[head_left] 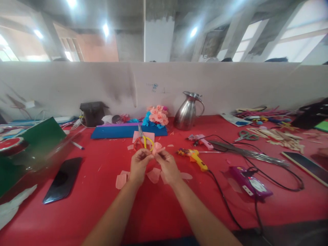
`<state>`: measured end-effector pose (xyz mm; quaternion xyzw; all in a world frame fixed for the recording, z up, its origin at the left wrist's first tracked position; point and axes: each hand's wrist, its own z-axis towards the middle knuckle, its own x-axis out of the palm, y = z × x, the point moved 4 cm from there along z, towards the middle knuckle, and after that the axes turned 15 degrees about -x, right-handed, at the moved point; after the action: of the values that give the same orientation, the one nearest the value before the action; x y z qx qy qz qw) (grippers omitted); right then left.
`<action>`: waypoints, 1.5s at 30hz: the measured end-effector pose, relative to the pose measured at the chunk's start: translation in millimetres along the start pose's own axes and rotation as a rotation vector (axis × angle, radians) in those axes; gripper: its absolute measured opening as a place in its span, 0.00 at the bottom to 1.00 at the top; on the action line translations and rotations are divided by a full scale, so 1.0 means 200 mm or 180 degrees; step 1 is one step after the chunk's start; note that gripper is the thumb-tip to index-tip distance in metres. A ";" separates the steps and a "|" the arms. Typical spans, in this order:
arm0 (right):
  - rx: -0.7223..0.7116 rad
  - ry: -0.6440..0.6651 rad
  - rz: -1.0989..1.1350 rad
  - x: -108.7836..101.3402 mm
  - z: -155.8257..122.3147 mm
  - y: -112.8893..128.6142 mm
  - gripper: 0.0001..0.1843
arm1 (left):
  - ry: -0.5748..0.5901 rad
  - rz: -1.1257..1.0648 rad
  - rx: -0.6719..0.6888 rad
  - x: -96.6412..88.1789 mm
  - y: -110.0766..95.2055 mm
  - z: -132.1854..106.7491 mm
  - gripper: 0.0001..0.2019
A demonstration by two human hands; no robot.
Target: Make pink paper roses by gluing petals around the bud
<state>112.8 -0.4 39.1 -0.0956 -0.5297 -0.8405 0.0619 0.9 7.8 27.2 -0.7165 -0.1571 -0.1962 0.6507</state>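
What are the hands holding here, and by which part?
The left hand and right hand together pinch a small pink paper piece by its lower edge, fingertips only.

Red table — a steel jug stands by the back wall; a yellow glue gun lies in front of it. A dark phone lies flat at left; green-handled scissors far right.

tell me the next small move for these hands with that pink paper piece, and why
Probably free the right hand and pick up one of the loose pink petals, with the left hand alone pinching the pink paper bud. Both hands now pinch the bud, it looks small, and cut petals lie just under them on the red table.
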 end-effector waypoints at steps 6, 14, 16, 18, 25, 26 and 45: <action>0.0087 -0.0032 0.0055 -0.01 0.00 -0.02 0.11 | 0.0098 -0.0163 -0.0143 0.00 0.01 0.00 0.09; -0.0349 0.0349 -0.0178 -0.01 -0.01 0.05 0.08 | 0.0434 -0.0119 -0.0257 0.01 0.00 0.00 0.09; -0.0465 0.0452 -0.0156 0.01 -0.01 0.08 0.09 | 0.0542 -0.0096 -0.0201 0.00 -0.01 0.00 0.07; -0.0498 0.0519 -0.0098 0.01 -0.02 0.09 0.09 | 0.0586 -0.0107 -0.0227 0.00 -0.01 0.00 0.07; -0.0410 0.0387 -0.0039 0.00 -0.02 0.03 0.08 | 0.0556 -0.0125 -0.0470 -0.01 0.00 0.01 0.09; -0.0407 0.0334 -0.0063 0.00 -0.01 0.03 0.07 | 0.0560 -0.0165 -0.0494 -0.01 0.00 0.01 0.09; 0.0026 0.0167 0.0044 -0.02 -0.01 -0.08 0.10 | 0.0662 -0.0127 -0.0647 0.01 0.03 0.00 0.06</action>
<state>113.0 4.4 24.1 -0.0769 -0.5307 -0.8401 0.0820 5.7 7.2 22.7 -0.7513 -0.0824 -0.2972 0.5835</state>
